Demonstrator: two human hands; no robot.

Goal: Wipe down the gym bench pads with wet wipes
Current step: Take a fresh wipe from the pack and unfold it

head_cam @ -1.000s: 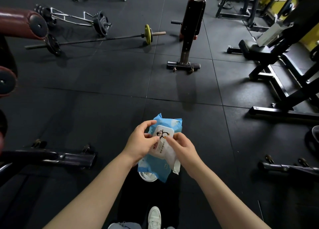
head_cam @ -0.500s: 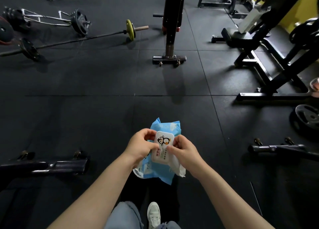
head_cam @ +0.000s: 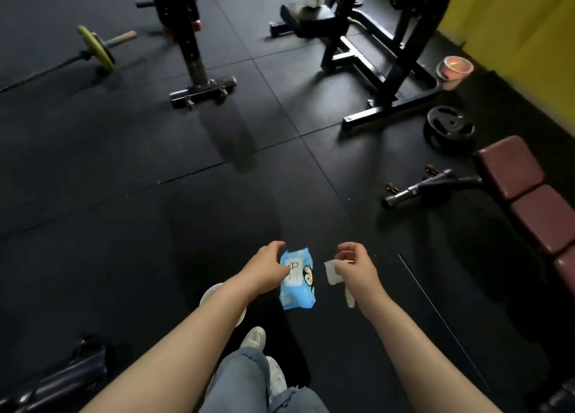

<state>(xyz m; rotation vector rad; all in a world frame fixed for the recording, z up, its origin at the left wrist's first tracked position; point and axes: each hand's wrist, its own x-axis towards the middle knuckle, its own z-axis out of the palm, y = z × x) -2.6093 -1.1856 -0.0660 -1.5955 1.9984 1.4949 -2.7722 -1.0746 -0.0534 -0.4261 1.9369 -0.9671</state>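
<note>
- The left hand [head_cam: 267,268], low in the middle of the frame, has its fingers curled round the left edge of the blue wet wipes pack [head_cam: 297,278], thumb on top near the white flap (the grip looks light, and part of it is blurred).
- The pack hangs upright between the two hands, above the dark rubber floor [head_cam: 155,210].
- The right hand [head_cam: 354,266], just to the right of the pack and apart from it, is half closed and pinches a white wipe [head_cam: 333,274] between thumb and fingers; a strip of the wipe dangles below the wrist.
- The bench pads [head_cam: 525,191], dark red and set in a row, run along the right edge of the frame, well apart from both hands.
- A black weight plate [head_cam: 449,126] lies on the floor above the pads, with a pink bucket [head_cam: 454,70] near the yellow wall [head_cam: 513,23] at upper right.
- A barbell with a yellow-green plate [head_cam: 96,49] lies at upper left.
- A white shoe [head_cam: 253,338] and jeans show at the bottom centre.
</note>
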